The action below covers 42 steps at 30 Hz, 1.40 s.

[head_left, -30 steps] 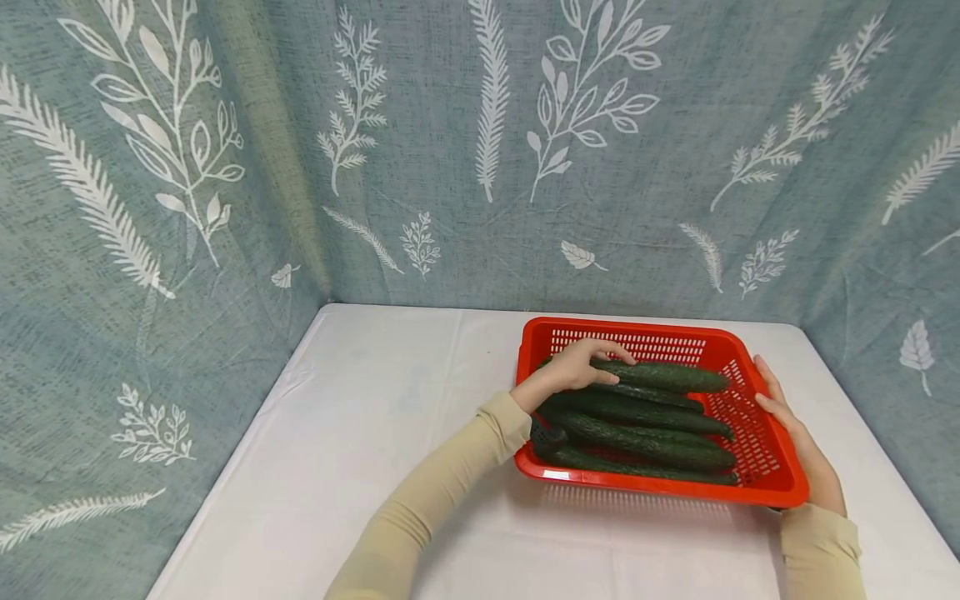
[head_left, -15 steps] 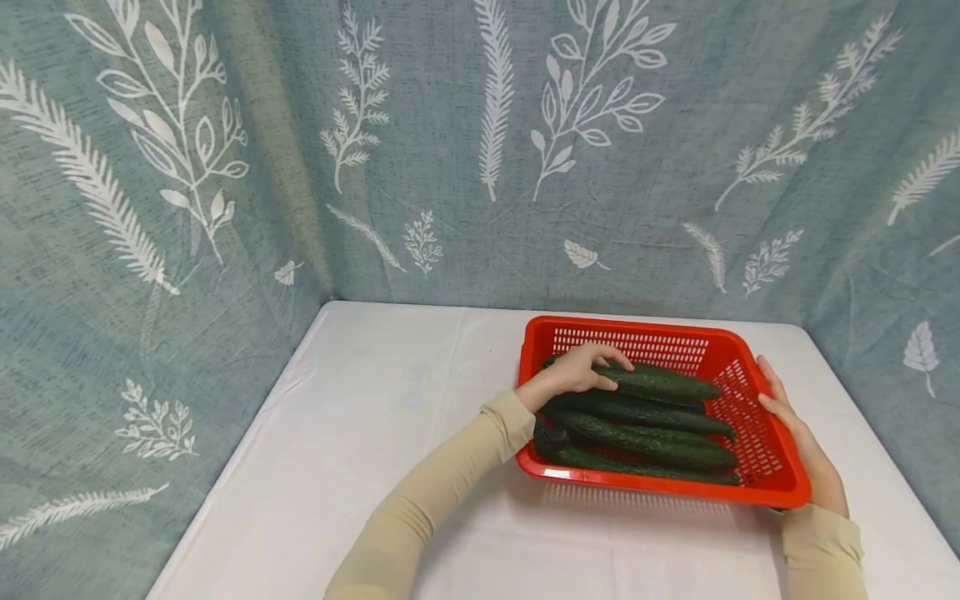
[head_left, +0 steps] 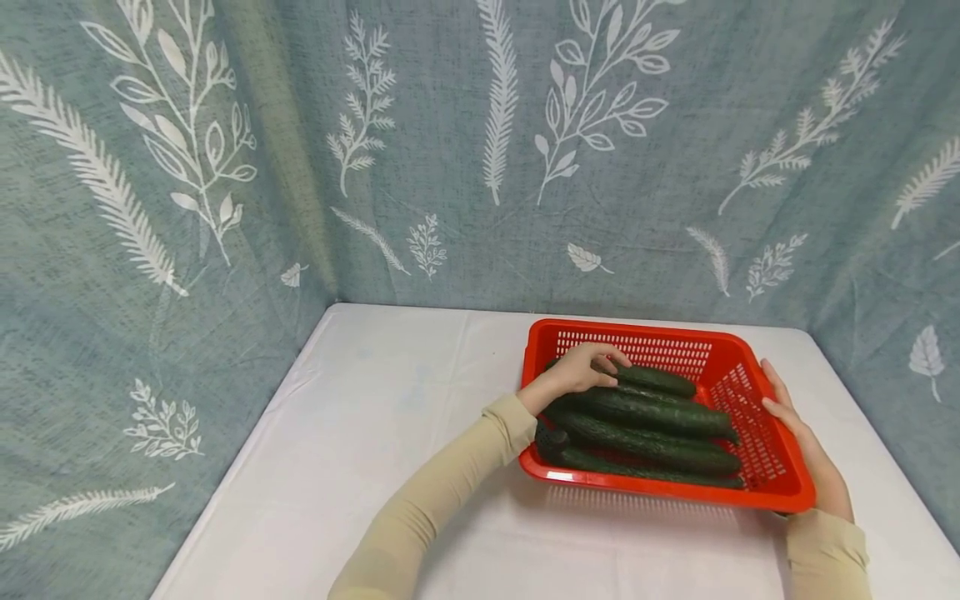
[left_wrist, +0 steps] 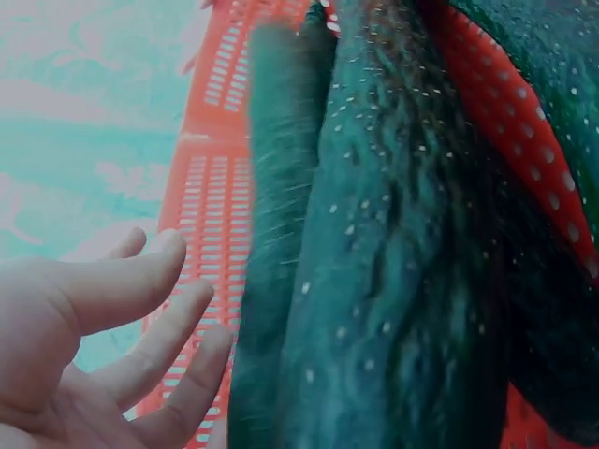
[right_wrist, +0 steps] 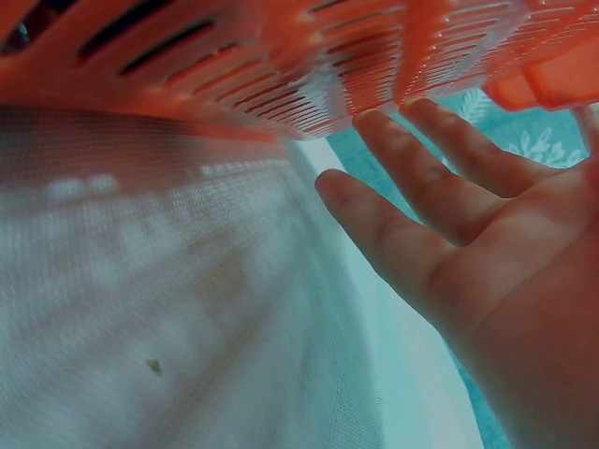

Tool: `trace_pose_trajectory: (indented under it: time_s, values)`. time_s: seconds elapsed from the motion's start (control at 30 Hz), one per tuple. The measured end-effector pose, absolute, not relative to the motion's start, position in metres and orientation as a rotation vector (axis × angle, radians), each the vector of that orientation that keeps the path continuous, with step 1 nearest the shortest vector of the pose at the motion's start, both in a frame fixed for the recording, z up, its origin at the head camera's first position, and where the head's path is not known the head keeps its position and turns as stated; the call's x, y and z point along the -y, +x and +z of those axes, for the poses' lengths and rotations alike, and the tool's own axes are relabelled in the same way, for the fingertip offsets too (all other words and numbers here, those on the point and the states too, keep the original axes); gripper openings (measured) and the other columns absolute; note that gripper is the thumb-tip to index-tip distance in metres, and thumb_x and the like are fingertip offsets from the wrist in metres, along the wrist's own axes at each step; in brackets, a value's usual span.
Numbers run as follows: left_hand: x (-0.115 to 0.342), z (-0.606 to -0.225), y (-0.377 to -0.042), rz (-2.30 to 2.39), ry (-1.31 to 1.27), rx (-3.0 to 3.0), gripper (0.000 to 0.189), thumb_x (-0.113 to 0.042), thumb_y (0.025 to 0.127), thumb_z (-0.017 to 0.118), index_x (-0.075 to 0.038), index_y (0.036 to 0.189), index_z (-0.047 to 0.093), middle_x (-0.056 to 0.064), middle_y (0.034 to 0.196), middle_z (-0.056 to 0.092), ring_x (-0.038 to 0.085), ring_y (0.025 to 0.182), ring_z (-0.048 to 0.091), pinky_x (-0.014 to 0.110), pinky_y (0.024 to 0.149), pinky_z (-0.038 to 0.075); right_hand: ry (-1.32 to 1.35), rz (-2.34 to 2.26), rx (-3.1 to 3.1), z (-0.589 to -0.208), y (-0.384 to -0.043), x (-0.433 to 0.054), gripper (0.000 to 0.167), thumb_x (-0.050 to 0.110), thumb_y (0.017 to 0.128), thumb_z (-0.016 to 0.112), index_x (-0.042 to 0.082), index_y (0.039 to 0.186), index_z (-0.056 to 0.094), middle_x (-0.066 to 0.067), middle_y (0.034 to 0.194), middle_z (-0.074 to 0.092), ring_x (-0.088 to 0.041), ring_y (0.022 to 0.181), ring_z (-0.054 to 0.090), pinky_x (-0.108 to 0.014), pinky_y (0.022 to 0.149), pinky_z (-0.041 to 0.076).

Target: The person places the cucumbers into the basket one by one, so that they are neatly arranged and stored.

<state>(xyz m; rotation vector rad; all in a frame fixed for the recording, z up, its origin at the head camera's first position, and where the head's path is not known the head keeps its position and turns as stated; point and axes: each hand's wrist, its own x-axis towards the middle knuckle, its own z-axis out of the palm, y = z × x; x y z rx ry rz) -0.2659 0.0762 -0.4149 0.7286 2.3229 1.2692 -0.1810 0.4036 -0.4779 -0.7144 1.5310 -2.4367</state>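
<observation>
Several dark green cucumbers [head_left: 652, 412] lie side by side in a red plastic basket [head_left: 675, 498]. My left hand [head_left: 581, 369] is over the far left of the pile, fingers and thumb spread and loosely bent. In the left wrist view, a gap shows between those fingers [left_wrist: 154, 360] and a large bumpy cucumber [left_wrist: 402, 262]; a thinner cucumber [left_wrist: 273, 234] beside it is blurred. At the basket's right end, my right hand [head_left: 813, 462] holds the rim, thumb on top. Its other fingers [right_wrist: 393, 234] lie long against the outer wall, as the right wrist view shows.
A white cloth [head_left: 390, 400] covers the table beneath the basket. Blue-green curtains [head_left: 450, 150] with white leaf prints stand behind and at both sides. In the right wrist view, the cloth [right_wrist: 168, 309] shows below the basket's slotted wall.
The upper cucumber has shifted nearer the front of the pile, and a shorter stretch of cucumber shows behind it. Both hands stay nearly where they were; the view has shifted slightly.
</observation>
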Motion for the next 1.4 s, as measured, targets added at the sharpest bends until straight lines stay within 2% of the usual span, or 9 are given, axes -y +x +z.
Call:
trace_pose_trajectory:
  time_s: [0.27,0.5,0.63,0.73,0.9,1.07,1.2,1.33,1.4]
  values:
    - [-0.07,-0.416,-0.267,1.322,0.721,-2.344,0.029,-0.007,0.085,0.066,-0.008,0.114,0.065,0.009,0.118,0.061,0.019,0.102,0.059,0.022,0.071,0.051,-0.666,-2.383,-1.66,-0.481,-0.178,-0.407,0.057,0.004,0.099,0.013,0.038,0.145,0.014,0.021,0.135,0.038,0.001,0.114,0.048,-0.017,0.087,0.046]
    - [-0.069,-0.417,-0.266,1.365,0.769,-2.353,0.027,-0.012,0.086,0.066,-0.01,0.113,0.065,0.009,0.118,0.06,0.02,0.105,0.057,0.024,0.072,0.051,-0.675,-2.377,-1.814,-0.484,-0.18,-0.413,0.055,0.003,0.1,0.018,0.038,0.14,0.031,0.021,0.128,0.046,0.001,0.105,0.053,-0.015,0.078,0.049]
    - [-0.067,-0.414,-0.266,1.352,0.819,-2.431,0.027,-0.017,0.088,0.064,-0.013,0.115,0.064,0.01,0.117,0.062,0.021,0.103,0.059,0.025,0.074,0.05,-0.414,-2.08,-2.2,-0.478,-0.173,-0.421,0.051,0.018,0.102,0.026,0.039,0.147,0.015,0.024,0.121,0.042,0.004,0.095,0.056,-0.021,0.07,0.053]
    - [-0.063,-0.409,-0.266,1.379,0.851,-2.458,0.027,-0.018,0.09,0.062,-0.013,0.117,0.063,0.01,0.117,0.062,0.021,0.1,0.06,0.026,0.073,0.05,-0.257,-1.671,-2.51,-0.47,-0.169,-0.428,0.056,0.027,0.102,0.028,0.034,0.149,-0.001,0.01,0.126,0.038,0.007,0.093,0.054,-0.026,0.07,0.053]
    - [-0.057,-0.401,-0.269,1.363,0.86,-2.548,0.027,-0.024,0.092,0.059,-0.018,0.118,0.062,0.006,0.115,0.063,0.017,0.095,0.061,0.023,0.07,0.047,-0.248,-1.363,-2.695,-0.459,-0.175,-0.432,0.061,0.029,0.102,0.033,0.023,0.15,-0.003,-0.029,0.134,0.033,0.012,0.092,0.05,-0.027,0.071,0.052]
    - [-0.051,-0.395,-0.272,1.372,0.871,-2.605,0.029,-0.026,0.092,0.059,-0.02,0.12,0.061,0.004,0.115,0.064,0.016,0.093,0.061,0.023,0.07,0.047,-0.336,-1.258,-2.749,-0.452,-0.182,-0.435,0.064,0.022,0.1,0.04,0.017,0.151,0.002,-0.034,0.132,0.036,0.014,0.092,0.049,-0.027,0.068,0.052]
    - [-0.046,-0.393,-0.275,1.383,0.872,-2.612,0.029,-0.028,0.092,0.058,-0.021,0.12,0.061,0.002,0.115,0.063,0.017,0.098,0.06,0.029,0.079,0.049,-0.379,-1.17,-2.797,-0.444,-0.186,-0.44,0.066,0.019,0.098,0.045,0.01,0.15,0.006,-0.035,0.132,0.036,-0.016,0.104,0.058,-0.044,0.073,0.054]
    - [-0.041,-0.39,-0.278,1.359,0.856,-2.649,0.032,-0.03,0.092,0.059,-0.022,0.122,0.059,0.002,0.117,0.062,0.022,0.104,0.058,0.048,0.096,0.035,-0.336,-1.045,-2.842,-0.433,-0.188,-0.444,0.071,0.026,0.097,0.049,0.009,0.15,0.005,-0.037,0.137,0.03,-0.054,0.116,0.039,-0.067,0.082,0.041]
    - [-0.039,-0.389,-0.28,1.335,0.846,-2.68,0.033,-0.03,0.091,0.06,-0.023,0.123,0.059,0.002,0.116,0.062,0.023,0.104,0.058,0.053,0.097,0.028,-0.317,-0.977,-2.867,-0.427,-0.19,-0.446,0.073,0.029,0.096,0.05,0.01,0.15,0.005,-0.037,0.139,0.027,-0.056,0.117,0.035,-0.071,0.082,0.035]
